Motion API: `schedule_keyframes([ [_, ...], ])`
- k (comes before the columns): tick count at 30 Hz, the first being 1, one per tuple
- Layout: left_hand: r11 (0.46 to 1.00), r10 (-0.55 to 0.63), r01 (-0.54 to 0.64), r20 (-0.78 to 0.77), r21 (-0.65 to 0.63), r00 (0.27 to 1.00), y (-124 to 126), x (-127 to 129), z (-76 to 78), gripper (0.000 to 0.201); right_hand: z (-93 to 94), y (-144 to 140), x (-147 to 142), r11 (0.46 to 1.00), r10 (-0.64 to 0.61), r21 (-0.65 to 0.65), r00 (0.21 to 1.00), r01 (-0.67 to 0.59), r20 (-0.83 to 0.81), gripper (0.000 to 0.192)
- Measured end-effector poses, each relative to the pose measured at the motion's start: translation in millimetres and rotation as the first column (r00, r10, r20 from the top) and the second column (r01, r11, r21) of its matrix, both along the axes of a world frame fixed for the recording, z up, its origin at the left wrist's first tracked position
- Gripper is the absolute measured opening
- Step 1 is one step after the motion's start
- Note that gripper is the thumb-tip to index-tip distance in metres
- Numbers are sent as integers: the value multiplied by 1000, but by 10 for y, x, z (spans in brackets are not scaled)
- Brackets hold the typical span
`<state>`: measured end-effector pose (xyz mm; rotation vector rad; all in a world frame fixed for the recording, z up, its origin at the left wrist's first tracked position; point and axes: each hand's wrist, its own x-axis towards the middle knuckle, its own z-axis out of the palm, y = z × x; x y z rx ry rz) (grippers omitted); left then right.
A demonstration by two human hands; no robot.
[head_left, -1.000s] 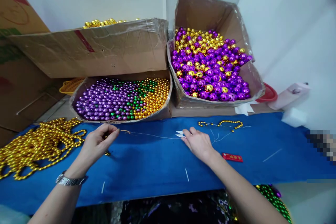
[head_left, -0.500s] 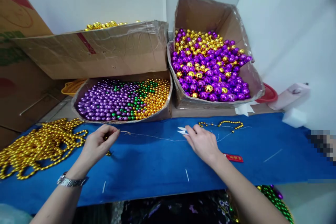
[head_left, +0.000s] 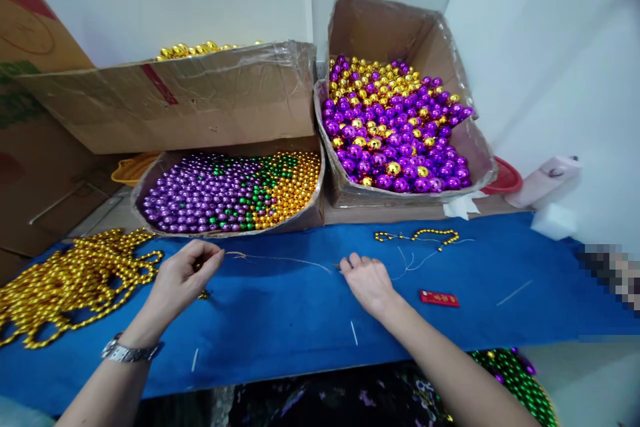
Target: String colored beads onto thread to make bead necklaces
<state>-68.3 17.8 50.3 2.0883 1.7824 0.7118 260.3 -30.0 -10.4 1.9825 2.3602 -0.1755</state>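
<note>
My left hand [head_left: 187, 273], with a metal watch on the wrist, pinches a thin pale thread [head_left: 285, 259] between thumb and fingertips. A small orange-brown piece [head_left: 237, 254] sits on the thread near those fingertips, and a few gold beads [head_left: 203, 294] show beneath the hand. To the right, my right hand [head_left: 367, 280] is closed around small thread snips [head_left: 337, 267]; only their tip shows past the fingers. The thread's right end lies just left of that tip. Behind my right hand, a short gold bead strand [head_left: 435, 235] lies with loose threads on the blue cloth [head_left: 280, 333].
Gold bead necklaces [head_left: 95, 273] are heaped at left. Behind the cloth stand a box [head_left: 227, 232] of purple, green and gold beads and a taller box [head_left: 395, 13] of larger beads. A red packet [head_left: 439, 298] lies at right, near a white block [head_left: 554, 221].
The blades of the snips, spread apart before, now look closed. My right hand has moved slightly left and down, uncovering the red packet. The thread now stops short of that hand.
</note>
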Motion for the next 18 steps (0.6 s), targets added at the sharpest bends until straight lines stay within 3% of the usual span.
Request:
schedule_keyframes([
  [4, 990, 1, 11, -81, 141, 997, 9, 14, -66, 21, 10, 42, 344, 995, -102, -3, 991, 103, -88, 32],
  [7, 969, -7, 56, -196, 243, 981, 65, 98, -292, 22, 16, -9, 629, 989, -148, -22, 976, 146, -162, 37],
  [11, 976, -44, 136, -458, 171, 888, 167, 256, -706, 30, -71, -151, 752, 990, -121, -94, 962, 101, -246, 32],
  [13, 973, -85, 189, -556, 133, 827, 200, 346, -840, 33, -139, -213, 730, 987, -138, -112, 954, 112, -265, 25],
  [15, 958, -122, 243, -555, 151, 823, 205, 471, -867, 35, -182, -264, 698, 985, -160, -114, 943, 132, -291, 16],
  [18, 920, -232, 324, -359, 222, 904, 143, 806, -708, 36, -132, -378, 650, 989, -135, -101, 912, 104, -386, 10],
])
